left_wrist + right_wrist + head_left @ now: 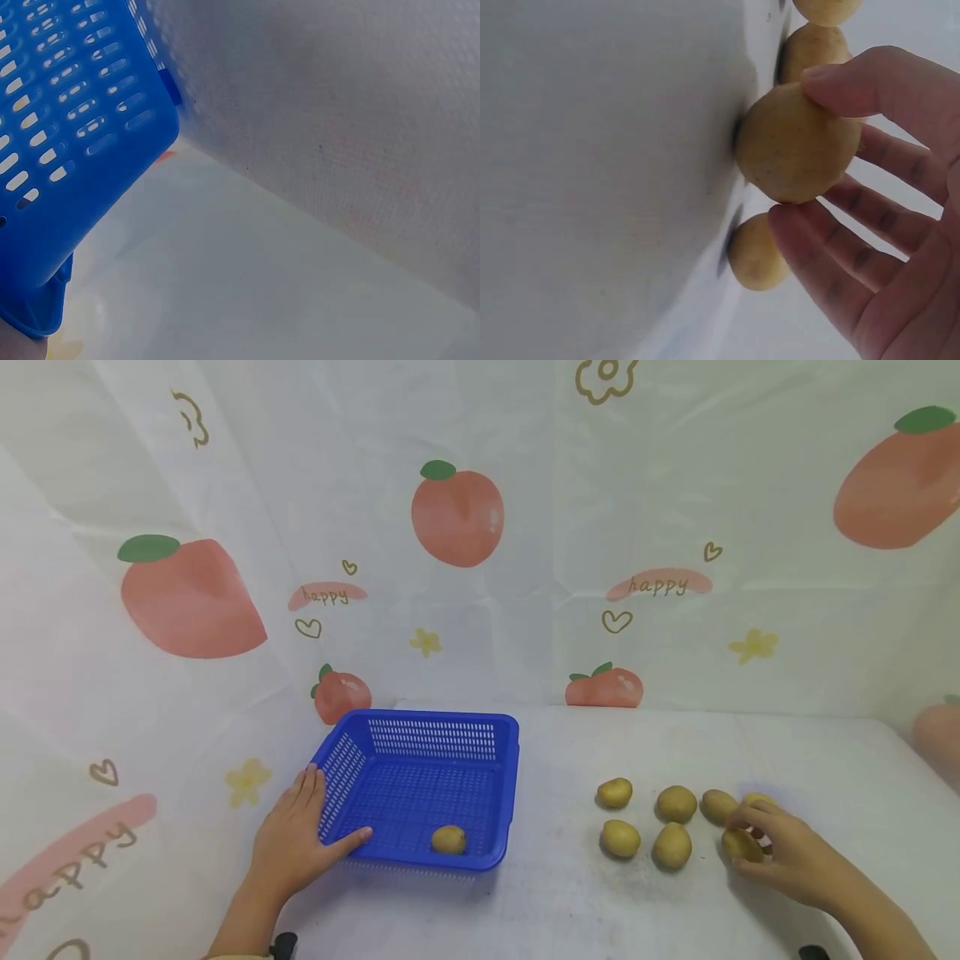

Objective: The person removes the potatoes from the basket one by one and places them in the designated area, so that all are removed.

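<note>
My left hand (292, 839) rests at the near left corner of a blue plastic basket (513, 777), its fingers fairly straight along the left rim and its thumb across the front rim. One potato (448, 840) lies inside that basket, by the front wall. To the right, my right hand (787, 852) pinches a potato (799, 142) between thumb and fingers, low over the table. Near it lie more potatoes, among them one at the back (720, 807) and one beside it (672, 847). In the left wrist view, the basket's slotted side wall (75, 97) fills the upper left.
Further left in the loose potato group are a small one (615, 792) and a rounder one (621, 839). The white table (562, 893) carries everything. Behind and to the left hangs a white sheet (525, 468) printed with fruit.
</note>
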Demonstrator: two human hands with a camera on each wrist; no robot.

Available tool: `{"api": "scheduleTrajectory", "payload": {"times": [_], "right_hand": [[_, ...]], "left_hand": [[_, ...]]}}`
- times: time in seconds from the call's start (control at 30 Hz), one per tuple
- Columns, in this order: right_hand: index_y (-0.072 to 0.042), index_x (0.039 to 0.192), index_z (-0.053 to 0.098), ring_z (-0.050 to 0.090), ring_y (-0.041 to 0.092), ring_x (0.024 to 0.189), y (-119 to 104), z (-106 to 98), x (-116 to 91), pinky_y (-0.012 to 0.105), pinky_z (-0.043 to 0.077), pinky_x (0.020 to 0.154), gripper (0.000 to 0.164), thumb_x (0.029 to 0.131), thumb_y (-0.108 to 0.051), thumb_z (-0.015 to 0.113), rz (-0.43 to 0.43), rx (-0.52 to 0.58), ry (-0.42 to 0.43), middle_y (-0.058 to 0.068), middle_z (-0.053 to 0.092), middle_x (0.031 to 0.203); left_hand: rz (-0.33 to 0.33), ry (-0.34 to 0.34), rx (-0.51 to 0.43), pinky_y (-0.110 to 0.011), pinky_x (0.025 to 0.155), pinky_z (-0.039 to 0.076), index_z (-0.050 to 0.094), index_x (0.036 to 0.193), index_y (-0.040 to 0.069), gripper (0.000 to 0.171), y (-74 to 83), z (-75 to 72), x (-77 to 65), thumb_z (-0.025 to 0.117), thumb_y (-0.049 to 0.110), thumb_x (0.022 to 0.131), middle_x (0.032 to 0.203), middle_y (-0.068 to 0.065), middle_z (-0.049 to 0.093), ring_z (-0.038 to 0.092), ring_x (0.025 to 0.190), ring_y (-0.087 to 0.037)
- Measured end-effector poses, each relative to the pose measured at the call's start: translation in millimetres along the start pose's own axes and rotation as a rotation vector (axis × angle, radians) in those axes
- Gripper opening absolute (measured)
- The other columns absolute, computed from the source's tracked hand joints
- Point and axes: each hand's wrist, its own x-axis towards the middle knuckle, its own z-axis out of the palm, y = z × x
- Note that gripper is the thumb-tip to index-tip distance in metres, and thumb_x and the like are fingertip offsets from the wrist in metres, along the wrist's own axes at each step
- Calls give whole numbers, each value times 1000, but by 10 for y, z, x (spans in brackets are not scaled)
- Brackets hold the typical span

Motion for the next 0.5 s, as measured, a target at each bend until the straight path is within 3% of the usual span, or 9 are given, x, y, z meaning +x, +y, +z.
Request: {"api": "scheduleTrajectory", "payload": {"times": [0.2, 0.3, 0.43, 0.5], "right_hand": [[-19, 104, 72, 55, -9, 91, -31, -56, 34, 21, 55, 63, 46, 67, -12, 98, -6, -17, -37, -9, 60, 104], [-19, 103, 72, 60, 0, 89, -65, -89, 90, 25, 58, 65, 42, 70, -14, 97, -31, -23, -50, -10, 64, 104], [-15, 107, 73, 68, 16, 90, -171, -181, 259, 32, 61, 74, 37, 78, -22, 94, 18, -17, -142, -8, 69, 102], [-14, 110, 73, 68, 16, 93, -250, -223, 365, 32, 61, 76, 35, 82, -25, 91, 55, -4, -207, -8, 70, 104]], "left_hand": [[3, 13, 0, -65, 126, 31, 26, 160, -16, 127, -9, 5, -4, 65, 79, 86, 170, -35, 23, 27, 159, -51], [5, 17, -1, -65, 126, 31, 26, 160, -16, 127, -8, 0, 5, 65, 79, 87, 170, -35, 24, 27, 159, -51], [12, 24, 9, -66, 126, 32, 27, 159, -17, 127, -3, -1, 12, 65, 80, 86, 169, -35, 26, 29, 158, -51], [15, 27, 16, -65, 125, 33, 29, 158, -18, 127, -3, 10, 6, 65, 80, 86, 168, -36, 27, 30, 158, -52]]}}
